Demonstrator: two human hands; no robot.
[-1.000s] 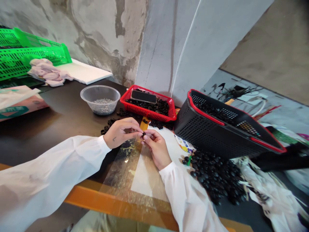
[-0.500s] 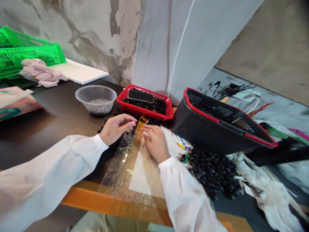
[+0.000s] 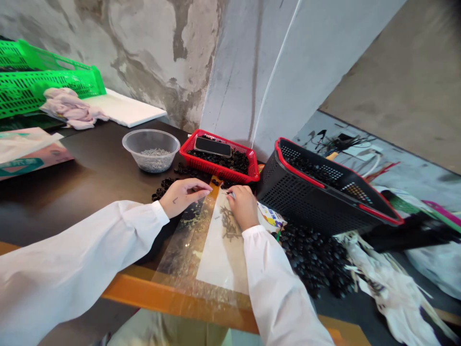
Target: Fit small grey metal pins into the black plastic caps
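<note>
My left hand (image 3: 184,197) hovers over the table edge of a clear plastic sheet (image 3: 180,262), thumb and forefinger brought together; whatever is between them is too small to name. Opposite it, my right hand (image 3: 242,206) pinches a tiny item with a dark tip that I cannot identify. Below the right hand, several small thin screw-like pieces (image 3: 230,225) lie scattered on white paper (image 3: 219,264). Small black round parts (image 3: 167,185) sit beside and behind the left hand. A large heap of black rounded parts (image 3: 313,257) lies right of my right forearm.
Behind the hands stand a clear bowl (image 3: 151,163) of small metal pieces and a red basket (image 3: 219,168) of black parts with a phone (image 3: 213,146) on top. A tall black basket (image 3: 306,192) stands right. White cloth strips (image 3: 389,288), a tissue pack (image 3: 32,154) and a green crate (image 3: 54,86) are around.
My right hand has moved slightly up and right, uncovering the thin pieces on the paper. The left fingertips have closed together. The view has shifted slightly.
</note>
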